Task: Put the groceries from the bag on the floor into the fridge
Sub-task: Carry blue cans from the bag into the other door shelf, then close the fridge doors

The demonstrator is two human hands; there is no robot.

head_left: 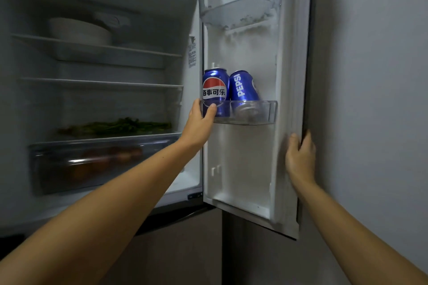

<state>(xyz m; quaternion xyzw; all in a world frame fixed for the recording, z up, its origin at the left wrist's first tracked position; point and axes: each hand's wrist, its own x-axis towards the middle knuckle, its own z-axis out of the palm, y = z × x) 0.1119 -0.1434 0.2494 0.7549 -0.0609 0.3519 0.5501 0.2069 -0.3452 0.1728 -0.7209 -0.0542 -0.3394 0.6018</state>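
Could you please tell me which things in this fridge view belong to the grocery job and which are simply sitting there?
Belonging to the job:
- left Pepsi can, gripped by the left hand
- right Pepsi can, tilted beside it
- door shelf holding both
- fridge door, its edge held by the right hand

Just sitting there:
- stacked bowls
- greens
- crisper drawer

The fridge door (243,157) stands open. The left hand (200,122) grips the left end of the door shelf (254,113), thumb on its clear front wall. Two blue Pepsi cans (216,90) stand in that shelf, the right one tilted. The right hand (300,157) grips the door's outer edge. Greens (115,126) lie on a glass shelf (104,139) inside.
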